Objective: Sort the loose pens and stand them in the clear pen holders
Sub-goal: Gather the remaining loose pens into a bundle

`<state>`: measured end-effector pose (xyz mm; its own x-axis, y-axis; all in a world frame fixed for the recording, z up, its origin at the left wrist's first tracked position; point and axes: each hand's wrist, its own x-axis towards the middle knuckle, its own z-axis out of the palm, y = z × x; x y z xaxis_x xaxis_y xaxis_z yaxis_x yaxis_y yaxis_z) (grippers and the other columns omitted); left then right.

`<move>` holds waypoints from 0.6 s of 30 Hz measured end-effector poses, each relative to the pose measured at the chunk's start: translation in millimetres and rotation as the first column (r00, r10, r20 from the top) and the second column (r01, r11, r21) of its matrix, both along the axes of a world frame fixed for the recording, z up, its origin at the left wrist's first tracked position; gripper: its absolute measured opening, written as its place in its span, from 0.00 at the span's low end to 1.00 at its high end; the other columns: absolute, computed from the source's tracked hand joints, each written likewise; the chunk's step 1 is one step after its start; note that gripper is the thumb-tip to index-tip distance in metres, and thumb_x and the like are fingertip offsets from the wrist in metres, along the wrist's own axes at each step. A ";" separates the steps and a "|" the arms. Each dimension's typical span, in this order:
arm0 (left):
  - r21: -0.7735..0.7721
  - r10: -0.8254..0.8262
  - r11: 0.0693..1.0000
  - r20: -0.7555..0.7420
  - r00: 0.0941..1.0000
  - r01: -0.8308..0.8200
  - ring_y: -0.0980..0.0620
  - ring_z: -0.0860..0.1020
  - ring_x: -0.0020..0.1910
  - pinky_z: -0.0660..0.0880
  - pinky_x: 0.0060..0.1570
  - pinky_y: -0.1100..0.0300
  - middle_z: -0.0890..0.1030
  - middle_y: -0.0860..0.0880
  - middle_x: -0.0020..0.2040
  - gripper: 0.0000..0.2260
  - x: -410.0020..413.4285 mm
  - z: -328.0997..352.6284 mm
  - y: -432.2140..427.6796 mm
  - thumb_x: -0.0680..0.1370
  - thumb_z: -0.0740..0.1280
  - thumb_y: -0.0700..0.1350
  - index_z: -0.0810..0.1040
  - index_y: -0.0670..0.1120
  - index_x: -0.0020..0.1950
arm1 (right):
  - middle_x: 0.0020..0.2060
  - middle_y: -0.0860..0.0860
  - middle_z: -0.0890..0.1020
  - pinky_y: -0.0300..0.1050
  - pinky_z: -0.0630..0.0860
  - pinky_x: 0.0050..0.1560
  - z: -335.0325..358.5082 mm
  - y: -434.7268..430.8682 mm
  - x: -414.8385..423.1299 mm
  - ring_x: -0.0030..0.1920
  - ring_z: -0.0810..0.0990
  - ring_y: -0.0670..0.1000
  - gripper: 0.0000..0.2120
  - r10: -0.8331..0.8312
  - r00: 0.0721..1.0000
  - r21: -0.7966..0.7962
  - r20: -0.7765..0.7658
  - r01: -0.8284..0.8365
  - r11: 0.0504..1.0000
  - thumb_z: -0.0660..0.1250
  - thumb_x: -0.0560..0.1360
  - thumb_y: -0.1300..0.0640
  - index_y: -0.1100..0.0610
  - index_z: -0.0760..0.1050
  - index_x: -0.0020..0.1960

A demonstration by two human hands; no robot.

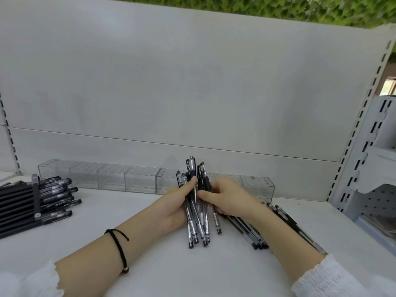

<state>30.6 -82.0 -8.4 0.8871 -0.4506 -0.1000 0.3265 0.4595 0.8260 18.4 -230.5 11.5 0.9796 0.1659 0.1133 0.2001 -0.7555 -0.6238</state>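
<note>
The left hand (171,207) grips a bundle of pens (198,224) from the left, with the thumb on top. The right hand (227,200) pinches some pens of the same bundle from the right. The bundle is just in front of the holders (111,179), caps pointing to them. More pens (252,232) lie under the right forearm, and black pens (32,200) lie far left.

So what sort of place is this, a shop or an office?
Most likely a shop's stationery section being stocked: a display shelf with slotted uprights, a row of clear pen holders along its back, and a stack of matching black pens at left.
</note>
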 end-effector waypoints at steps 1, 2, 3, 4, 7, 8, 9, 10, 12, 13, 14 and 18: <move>-0.002 0.016 1.000 -0.002 1.000 -0.016 0.45 0.84 0.37 0.82 0.36 0.54 0.84 0.38 0.45 0.13 -0.3 -0.2 -0.7 0.81 0.62 0.44 0.79 0.35 0.55 | 0.23 0.46 0.68 0.37 0.61 0.26 -0.6 1.1 0.4 0.21 0.64 0.43 0.19 0.010 0.998 -0.069 0.058 -0.006 0.998 0.65 0.79 0.49 0.54 0.67 0.32; 0.002 0.033 0.999 0.000 0.999 -0.033 0.46 0.84 0.38 0.82 0.38 0.54 0.84 0.39 0.45 0.12 -0.3 -0.8 -1.3 0.80 0.63 0.43 0.79 0.35 0.56 | 0.23 0.46 0.66 0.38 0.59 0.27 -1.7 2.4 0.9 0.23 0.63 0.43 0.20 0.029 0.994 -0.125 0.105 -0.016 0.992 0.64 0.79 0.49 0.54 0.65 0.31; 0.012 0.045 0.999 0.007 0.999 -0.045 0.46 0.84 0.38 0.83 0.39 0.54 0.84 0.39 0.45 0.12 -0.4 -1.4 -1.6 0.80 0.64 0.43 0.78 0.35 0.57 | 0.24 0.46 0.65 0.40 0.58 0.28 -3.0 3.2 1.7 0.24 0.62 0.44 0.21 0.045 0.989 -0.166 0.140 -0.022 0.986 0.64 0.79 0.48 0.54 0.63 0.30; 0.027 0.052 0.998 0.016 0.999 -0.052 0.46 0.83 0.37 0.83 0.39 0.54 0.84 0.39 0.44 0.12 -0.7 -1.7 -1.8 0.80 0.64 0.42 0.78 0.35 0.57 | 0.24 0.47 0.65 0.42 0.58 0.29 -4.6 3.5 2.8 0.26 0.63 0.46 0.22 0.054 0.985 -0.191 0.162 -0.022 0.981 0.63 0.79 0.48 0.54 0.62 0.30; 0.065 0.060 0.996 0.029 0.998 -0.062 0.47 0.82 0.35 0.82 0.37 0.56 0.84 0.41 0.40 0.10 -1.2 -2.2 -1.6 0.79 0.65 0.42 0.79 0.36 0.54 | 0.25 0.48 0.64 0.46 0.58 0.31 -7.0 1.3 6.1 0.27 0.62 0.49 0.22 0.055 0.982 -0.203 0.178 -0.018 0.979 0.62 0.79 0.47 0.55 0.63 0.31; 0.072 0.061 0.995 0.032 0.998 -0.063 0.48 0.82 0.34 0.81 0.36 0.57 0.84 0.42 0.39 0.09 -1.3 -1.9 -1.5 0.79 0.66 0.42 0.80 0.37 0.53 | 0.25 0.48 0.64 0.46 0.57 0.31 -7.0 0.7 6.3 0.27 0.62 0.49 0.22 0.061 0.981 -0.199 0.182 -0.024 0.980 0.62 0.79 0.46 0.56 0.63 0.31; 0.074 0.063 0.995 0.032 0.998 -0.065 0.48 0.82 0.33 0.82 0.34 0.57 0.84 0.42 0.38 0.08 -1.4 -1.4 -1.4 0.78 0.66 0.41 0.80 0.37 0.52 | 0.24 0.48 0.64 0.46 0.57 0.30 -6.7 0.5 6.0 0.27 0.62 0.48 0.22 0.066 0.980 -0.199 0.188 -0.028 0.980 0.62 0.79 0.46 0.56 0.64 0.32; 0.068 0.066 0.995 0.029 0.997 -0.068 0.48 0.82 0.32 0.81 0.32 0.57 0.83 0.43 0.37 0.08 -1.4 -1.3 -1.2 0.78 0.67 0.41 0.80 0.37 0.51 | 0.24 0.48 0.64 0.46 0.57 0.30 -6.2 0.9 5.0 0.26 0.62 0.48 0.22 0.070 0.978 -0.206 0.197 -0.029 0.978 0.62 0.79 0.45 0.56 0.64 0.32; 0.045 0.077 0.996 0.014 0.997 -0.077 0.49 0.83 0.30 0.80 0.29 0.58 0.84 0.43 0.35 0.06 -0.8 -0.9 -1.2 0.78 0.67 0.40 0.79 0.37 0.50 | 0.23 0.48 0.64 0.46 0.57 0.30 -5.0 2.4 3.9 0.25 0.62 0.47 0.23 0.067 0.976 -0.221 0.209 -0.019 0.975 0.62 0.79 0.45 0.54 0.63 0.30; 0.036 0.076 0.996 0.007 0.997 -0.076 0.48 0.83 0.30 0.79 0.28 0.58 0.84 0.42 0.35 0.06 -0.4 -0.8 -1.0 0.78 0.66 0.39 0.79 0.37 0.50 | 0.22 0.48 0.63 0.45 0.57 0.29 -4.6 2.8 3.8 0.24 0.61 0.47 0.24 0.059 0.975 -0.228 0.213 -0.009 0.974 0.63 0.79 0.45 0.54 0.62 0.29; 0.029 0.070 0.997 0.004 0.998 -0.070 0.48 0.83 0.30 0.79 0.28 0.57 0.84 0.42 0.36 0.06 -0.4 -0.1 -0.8 0.78 0.66 0.39 0.79 0.36 0.50 | 0.21 0.48 0.62 0.45 0.56 0.29 -4.0 2.5 3.7 0.24 0.60 0.47 0.25 0.051 0.975 -0.236 0.216 0.002 0.972 0.63 0.79 0.44 0.53 0.61 0.28; 0.003 0.083 0.997 -0.036 0.996 -0.083 0.48 0.82 0.31 0.81 0.31 0.57 0.83 0.42 0.36 0.07 3.9 0.4 0.4 0.79 0.66 0.39 0.80 0.35 0.47 | 0.20 0.48 0.67 0.45 0.64 0.32 0.6 -3.8 3.3 0.24 0.65 0.47 0.27 0.036 0.984 -0.205 0.175 0.000 0.979 0.62 0.77 0.38 0.54 0.68 0.27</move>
